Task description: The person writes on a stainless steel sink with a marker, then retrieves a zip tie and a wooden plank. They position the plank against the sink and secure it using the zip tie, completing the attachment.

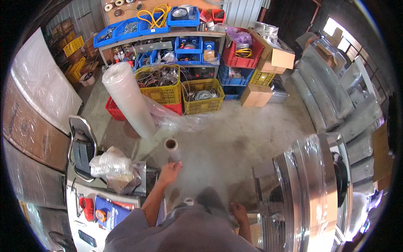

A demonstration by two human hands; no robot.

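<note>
My left hand (170, 171) is closed round the lower end of a roll of stretch film (171, 152). The roll stands roughly upright from the hand, and its brown cardboard core opens toward me. Low at my right side hangs my right hand (239, 212), fingers loosely bent and apart, with no object visible in it. Nearest to that hand is a tall stack of panels (312, 189) wrapped in shiny clear film. Ahead on the left, a big roll of bubble wrap (128, 98) stands on the floor, a loose sheet trailing from it.
A white table (79, 229) at lower left carries a tape measure, a red tool and a phone. Behind it stands a chair (82, 147). Yellow crates (203, 96) and a shelf of blue bins (189, 44) lie ahead. Wrapped panels (323, 92) lean at right; a person (306, 40) bends beyond.
</note>
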